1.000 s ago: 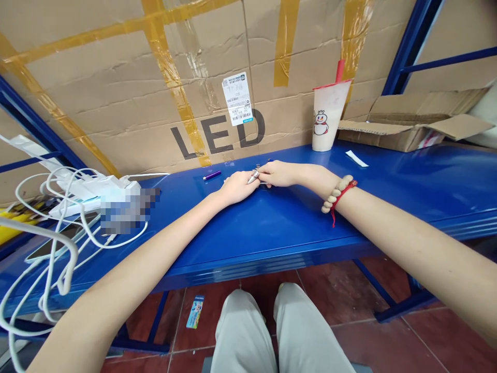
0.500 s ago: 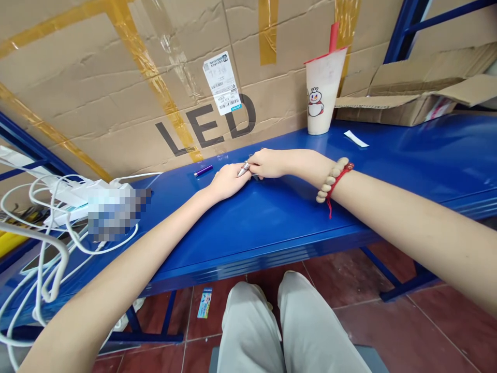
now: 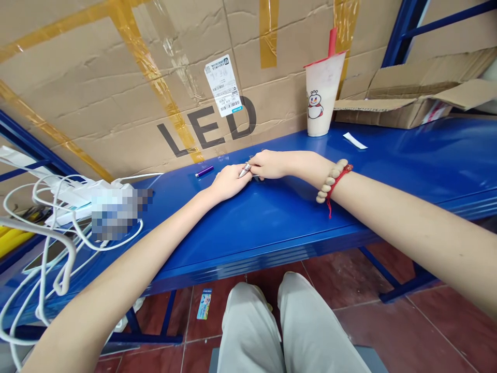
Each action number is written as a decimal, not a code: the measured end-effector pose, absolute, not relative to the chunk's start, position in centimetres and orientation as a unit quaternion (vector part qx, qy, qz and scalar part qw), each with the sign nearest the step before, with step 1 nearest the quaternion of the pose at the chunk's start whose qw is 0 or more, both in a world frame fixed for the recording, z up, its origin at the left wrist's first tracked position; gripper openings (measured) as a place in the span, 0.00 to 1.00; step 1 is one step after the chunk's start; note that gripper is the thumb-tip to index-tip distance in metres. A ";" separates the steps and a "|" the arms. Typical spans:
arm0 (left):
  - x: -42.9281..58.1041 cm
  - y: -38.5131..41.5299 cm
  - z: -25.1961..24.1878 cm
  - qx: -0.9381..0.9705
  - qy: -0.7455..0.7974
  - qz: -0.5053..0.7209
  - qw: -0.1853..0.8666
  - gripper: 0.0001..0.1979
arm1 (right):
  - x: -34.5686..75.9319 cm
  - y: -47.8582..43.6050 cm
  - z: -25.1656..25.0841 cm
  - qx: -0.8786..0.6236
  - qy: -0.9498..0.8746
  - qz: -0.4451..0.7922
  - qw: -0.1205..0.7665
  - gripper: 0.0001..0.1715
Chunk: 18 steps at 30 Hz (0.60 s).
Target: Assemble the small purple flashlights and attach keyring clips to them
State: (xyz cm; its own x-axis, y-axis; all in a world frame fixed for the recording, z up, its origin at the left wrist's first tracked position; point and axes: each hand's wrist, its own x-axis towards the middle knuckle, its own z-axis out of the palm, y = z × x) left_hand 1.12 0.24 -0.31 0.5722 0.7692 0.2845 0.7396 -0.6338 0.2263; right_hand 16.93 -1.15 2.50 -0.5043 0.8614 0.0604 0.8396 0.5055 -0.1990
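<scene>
My left hand (image 3: 232, 180) is closed, resting low at the blue table (image 3: 240, 223), fingers around a small silver tube-like thing (image 3: 244, 170) with dark print. My right hand (image 3: 267, 164) meets it from the right, its fingertips pinched at the end of the same silver thing. Beneath the right fingers a small dark piece (image 3: 258, 177) peeks out, mostly hidden. A slim purple cylinder (image 3: 204, 172) with a pale end lies just left of my left hand. On my right wrist are a beaded bracelet (image 3: 329, 182) and a red cord.
Behind stands a big cardboard box (image 3: 147, 93) marked LED. A plastic cup (image 3: 323, 98) with red straw and a white strip (image 3: 354, 140) are at right, near an open carton (image 3: 399, 111). White cables (image 3: 50, 207) tangle at left. A small packet (image 3: 204, 304) lies on the floor.
The view has shifted slightly. Both hands stay together on the silver tube-like thing, with no clear movement of the objects.
</scene>
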 end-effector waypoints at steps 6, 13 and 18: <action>1.1 0.3 -0.4 0.890 0.420 0.174 0.021 0.16 | 17.1 -0.6 2.2 -0.488 -0.867 0.071 0.067 0.15; 1.0 0.4 -0.5 0.893 0.416 0.169 0.004 0.16 | 17.3 0.0 2.0 -0.489 -0.866 0.085 0.056 0.16; 1.0 0.4 -0.5 0.897 0.407 0.171 0.005 0.16 | 17.3 -0.5 2.3 -0.497 -0.862 0.082 0.047 0.15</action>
